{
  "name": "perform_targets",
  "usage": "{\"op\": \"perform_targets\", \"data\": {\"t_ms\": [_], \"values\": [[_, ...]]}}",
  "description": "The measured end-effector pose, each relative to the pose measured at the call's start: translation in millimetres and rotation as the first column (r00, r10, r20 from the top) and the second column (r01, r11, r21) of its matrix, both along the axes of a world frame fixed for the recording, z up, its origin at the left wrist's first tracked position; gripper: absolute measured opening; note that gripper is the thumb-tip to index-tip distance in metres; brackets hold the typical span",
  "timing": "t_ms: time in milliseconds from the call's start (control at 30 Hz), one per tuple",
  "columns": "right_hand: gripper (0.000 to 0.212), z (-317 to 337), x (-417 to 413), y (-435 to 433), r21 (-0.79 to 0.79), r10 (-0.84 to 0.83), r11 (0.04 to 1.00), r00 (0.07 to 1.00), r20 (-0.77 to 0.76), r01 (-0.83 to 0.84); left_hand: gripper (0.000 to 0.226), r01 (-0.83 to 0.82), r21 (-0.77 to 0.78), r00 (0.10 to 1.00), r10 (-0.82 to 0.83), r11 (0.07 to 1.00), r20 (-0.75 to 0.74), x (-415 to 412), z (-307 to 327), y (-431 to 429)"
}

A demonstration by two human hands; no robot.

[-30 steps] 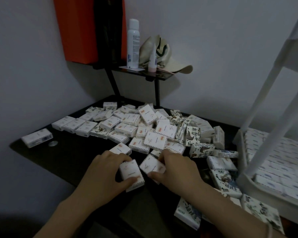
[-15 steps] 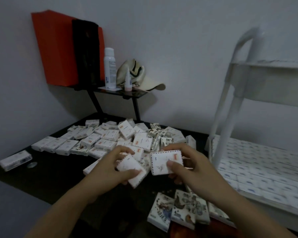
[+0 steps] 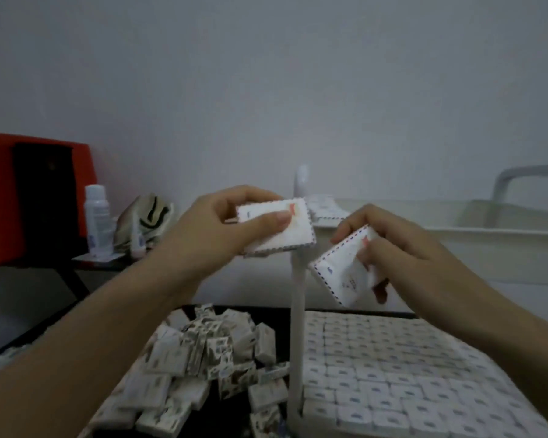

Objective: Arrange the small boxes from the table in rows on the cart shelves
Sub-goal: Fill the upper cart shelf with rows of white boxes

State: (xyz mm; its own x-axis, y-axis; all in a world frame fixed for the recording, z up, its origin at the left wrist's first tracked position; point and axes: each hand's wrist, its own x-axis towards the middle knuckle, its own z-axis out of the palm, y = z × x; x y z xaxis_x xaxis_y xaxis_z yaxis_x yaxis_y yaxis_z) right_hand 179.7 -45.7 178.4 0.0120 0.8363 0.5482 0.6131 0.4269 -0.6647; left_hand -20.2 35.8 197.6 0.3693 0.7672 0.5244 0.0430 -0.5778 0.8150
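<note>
My left hand [image 3: 212,229] pinches a small white box [image 3: 293,227] with an airmail-striped border, raised close to the cart's top shelf [image 3: 456,224]. My right hand [image 3: 402,248] grips a second white box [image 3: 342,273], tilted, just right of the white cart post [image 3: 298,311]. A few boxes [image 3: 326,208] lie in the top shelf's left corner. The lower cart shelf [image 3: 393,374] holds tight rows of white boxes. A loose heap of small boxes [image 3: 203,368] lies on the dark table at the lower left.
A red and black box [image 3: 35,197], a white spray bottle [image 3: 98,222], a small tube [image 3: 137,245] and a cap [image 3: 146,216] stand on a dark side shelf at the left. A plain grey wall fills the background. The cart handle [image 3: 532,175] curves up at the far right.
Both hands have lifted their boxes from above the table heap up to the level of the cart's top shelf. The view has swung right and upward toward the cart.
</note>
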Motion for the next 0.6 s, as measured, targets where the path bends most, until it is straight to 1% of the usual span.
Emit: {"op": "perform_targets", "data": {"t_ms": [67,133,200,267,333,400,433,500,567,600], "values": [[0.027,26,8,2,0.052,-0.052,0.997,0.998,0.017,0.051,0.016,0.033,0.088,0.999,-0.031,0.996,-0.028,21,25,3],[0.027,53,19,8,0.101,-0.157,0.983,0.988,0.001,0.156,0.018,0.063,0.153,0.997,-0.056,0.986,-0.053,41,51,7],[0.043,77,34,17,0.120,-0.253,0.958,0.965,-0.061,0.259,0.021,0.073,0.199,0.997,-0.067,0.977,-0.038,59,76,14],[0.048,99,48,28,0.125,-0.323,0.936,0.943,-0.074,0.330,0.023,0.078,0.212,0.997,-0.078,0.974,-0.008,77,97,23],[0.049,116,60,41,0.071,-0.319,0.944,0.947,-0.037,0.321,0.023,0.076,0.218,0.997,-0.082,0.973,0.016,94,112,36],[0.055,128,70,54,-0.025,-0.238,0.971,0.971,-0.017,0.238,0.021,0.064,0.207,0.997,-0.074,0.976,0.039,110,120,52],[0.054,132,75,61,-0.051,-0.214,0.976,0.977,-0.012,0.213,0.020,0.066,0.189,0.996,-0.076,0.980,0.048,118,123,60],[0.043,136,85,79,-0.032,-0.231,0.973,0.972,-0.036,0.230,0.019,0.083,0.141,0.996,-0.088,0.986,0.026,130,128,75],[0.031,140,98,99,-0.019,-0.287,0.958,0.953,-0.096,0.287,0.022,0.089,0.097,0.995,-0.085,0.991,-0.045,140,132,94],[0.028,142,105,108,-0.025,-0.324,0.946,0.942,-0.090,0.323,0.026,0.059,0.089,0.994,-0.050,0.994,-0.102,145,133,105]]}}
